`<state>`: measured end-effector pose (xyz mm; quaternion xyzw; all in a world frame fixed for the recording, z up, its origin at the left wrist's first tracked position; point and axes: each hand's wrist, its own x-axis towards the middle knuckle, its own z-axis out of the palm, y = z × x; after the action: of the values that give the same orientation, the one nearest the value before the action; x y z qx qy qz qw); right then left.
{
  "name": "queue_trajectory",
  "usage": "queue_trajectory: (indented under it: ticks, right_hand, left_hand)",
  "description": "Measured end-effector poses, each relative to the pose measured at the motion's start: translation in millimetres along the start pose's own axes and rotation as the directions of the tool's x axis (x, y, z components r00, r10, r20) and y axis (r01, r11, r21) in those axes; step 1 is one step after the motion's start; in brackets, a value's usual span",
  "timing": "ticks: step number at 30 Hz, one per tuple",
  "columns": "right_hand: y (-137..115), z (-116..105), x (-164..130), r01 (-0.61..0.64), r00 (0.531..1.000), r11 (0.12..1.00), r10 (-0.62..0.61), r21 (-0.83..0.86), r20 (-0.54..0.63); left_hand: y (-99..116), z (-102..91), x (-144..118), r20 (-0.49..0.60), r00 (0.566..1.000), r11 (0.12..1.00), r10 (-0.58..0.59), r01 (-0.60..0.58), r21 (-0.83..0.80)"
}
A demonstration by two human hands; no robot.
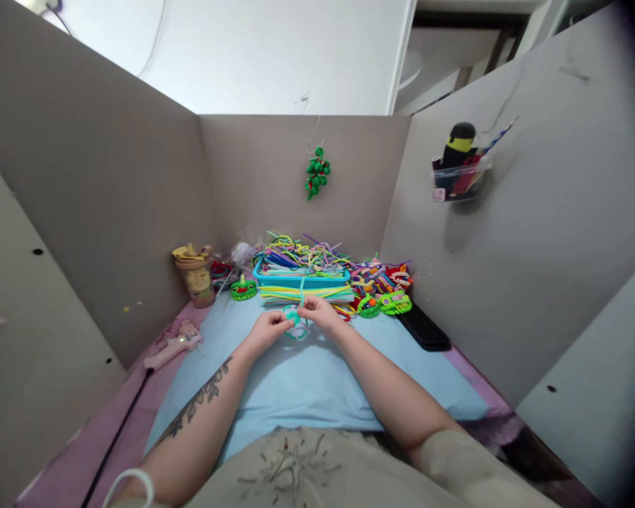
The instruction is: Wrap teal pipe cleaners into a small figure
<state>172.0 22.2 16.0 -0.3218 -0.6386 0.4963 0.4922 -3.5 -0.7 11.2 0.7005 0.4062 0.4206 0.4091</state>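
1. Over the pale blue mat point(307, 384) at the middle of the table, both hands are meeting: the left hand point(267, 329) and right hand point(320, 312) are each pinching a small teal pipe-cleaner piece point(296, 321), held just above the mat and between the fingertips.
2. Both grips are narrow and closed on the piece; one free teal end is rising toward the blue tray point(300, 280) behind it.
3. Judged from this pose, bending or twisting is being done. It is going best when each pinch is sitting close to the bend, so the wire is turning there and not buckling further along.
4. Forearms are resting low on the mat, which is steadying the fingers; keeping them so is advisable.
5. Loose pipe cleaners point(301, 255) are heaped in and behind the tray, near at hand, with green finished shapes point(395, 303) to the right and a pink glue gun point(172, 348) well to the left.
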Motion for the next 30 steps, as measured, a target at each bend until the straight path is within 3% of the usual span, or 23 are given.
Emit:
queue_trajectory:
  ticks: [4,6,8,10,16,22,30]
  right_hand:
    - [2.0,2.5,1.2,0.023,0.997,0.999,-0.021,0.028,-0.077]
    - [5.2,1.4,3.3,0.052,0.986,0.997,-0.043,0.052,-0.161]
    - [8.2,-1.2,5.7,0.085,0.967,0.993,-0.063,0.08,-0.248]
    - [10.0,-4.1,7.8,0.113,0.944,0.987,-0.071,0.113,-0.323]
    - [10.6,-2.6,9.0,0.148,0.902,0.966,-0.043,0.214,-0.429]
    - [12.3,12.9,5.0,0.14,0.914,0.967,-0.043,0.212,-0.404]
    - [15.9,17.9,2.9,0.137,0.933,0.973,-0.063,0.188,-0.355]
  left_hand:
    - [-0.7,-1.0,2.5,-0.059,0.998,0.998,0.037,-0.033,0.063]
    - [-0.6,-2.9,3.2,-0.166,0.985,0.998,0.046,-0.037,0.054]
    - [-0.5,-5.3,3.2,-0.311,0.949,0.998,0.054,-0.041,0.05]
    - [-0.8,-6.7,2.5,-0.39,0.919,0.997,0.057,-0.035,0.064]
    - [-3.8,3.9,1.0,-0.257,0.966,0.997,0.013,0.009,0.081]
    - [-3.7,9.8,2.0,-0.215,0.976,1.0,-0.01,0.004,-0.03]
    - [-3.1,10.5,0.9,-0.199,0.98,0.999,-0.004,-0.006,-0.049]
